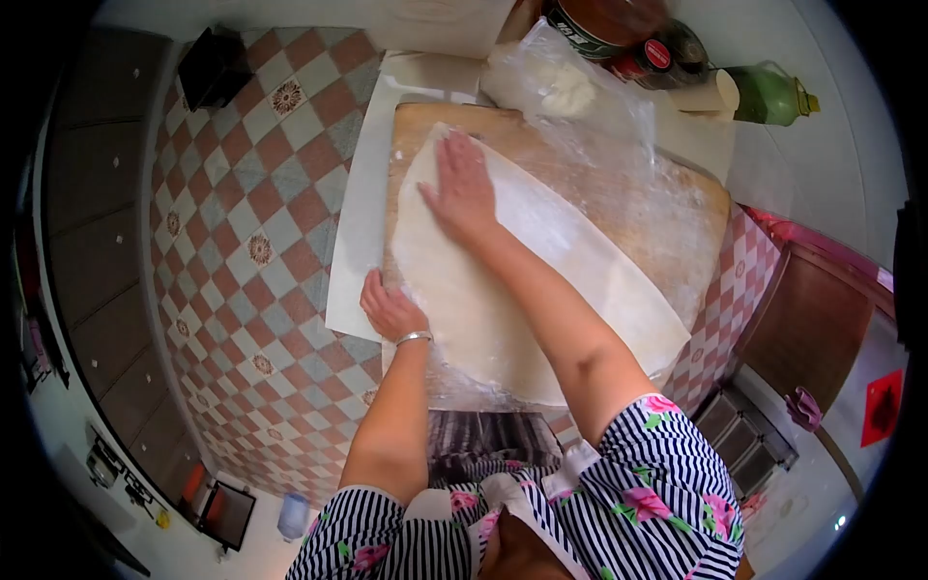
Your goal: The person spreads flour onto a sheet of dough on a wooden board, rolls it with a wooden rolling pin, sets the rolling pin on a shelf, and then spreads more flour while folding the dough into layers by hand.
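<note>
The right arm [551,295] is stretched far forward and toward the left; the right hand [462,186] lies palm down, its thumb [429,196] spread apart. The left arm [391,425] reaches less far, the left hand [393,308] slightly bent.

1. The board [677,232] is set on the tabletop [353,271], in the middle of the frame.
2. Across the board, the dough sheet [464,300] is spread.
3. On the sheet's upper-left end the right hand [462,188] is laid; at its left edge the left hand [391,307] is placed.
4. Over the board's upper edge a plastic bag [619,121] is draped.
5. At upper right, behind the bag, jars [655,55] are stood, with a bottle [768,97] farther right.
</note>
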A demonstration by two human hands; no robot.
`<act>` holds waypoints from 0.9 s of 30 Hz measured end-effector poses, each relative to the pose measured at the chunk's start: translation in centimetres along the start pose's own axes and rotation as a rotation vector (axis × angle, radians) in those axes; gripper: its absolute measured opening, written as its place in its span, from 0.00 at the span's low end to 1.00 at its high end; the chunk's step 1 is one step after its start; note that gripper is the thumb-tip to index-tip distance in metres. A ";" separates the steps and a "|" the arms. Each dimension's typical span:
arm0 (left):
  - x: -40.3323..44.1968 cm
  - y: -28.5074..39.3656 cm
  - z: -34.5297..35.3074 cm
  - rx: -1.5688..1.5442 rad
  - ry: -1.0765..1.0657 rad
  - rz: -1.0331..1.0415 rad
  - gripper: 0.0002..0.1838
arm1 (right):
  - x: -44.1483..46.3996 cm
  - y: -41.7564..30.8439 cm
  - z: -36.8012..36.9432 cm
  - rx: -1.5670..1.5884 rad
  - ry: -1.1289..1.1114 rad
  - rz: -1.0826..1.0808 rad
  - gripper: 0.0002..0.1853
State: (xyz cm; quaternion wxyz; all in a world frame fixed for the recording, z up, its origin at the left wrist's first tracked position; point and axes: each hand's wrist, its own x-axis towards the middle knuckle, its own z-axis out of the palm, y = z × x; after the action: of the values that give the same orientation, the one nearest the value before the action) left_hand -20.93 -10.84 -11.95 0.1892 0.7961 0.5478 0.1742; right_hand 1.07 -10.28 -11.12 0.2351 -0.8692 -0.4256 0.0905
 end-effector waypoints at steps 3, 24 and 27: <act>0.0 0.3 -0.2 -0.003 -0.021 -0.024 0.22 | 2.2 -0.7 1.3 0.012 0.051 -0.066 0.40; -0.3 0.0 0.1 0.028 -0.021 0.000 0.21 | -1.5 -1.1 0.8 -0.016 0.103 0.228 0.44; -0.3 -0.1 0.4 0.043 -0.017 0.004 0.21 | -4.7 0.8 -1.7 -0.042 0.015 0.387 0.45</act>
State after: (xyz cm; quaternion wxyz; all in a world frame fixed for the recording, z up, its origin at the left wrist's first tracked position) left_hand -20.94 -11.16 -12.38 0.1762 0.8025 0.5482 0.1561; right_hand -0.69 -14.94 -10.26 0.1982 -0.9402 -0.2504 0.1187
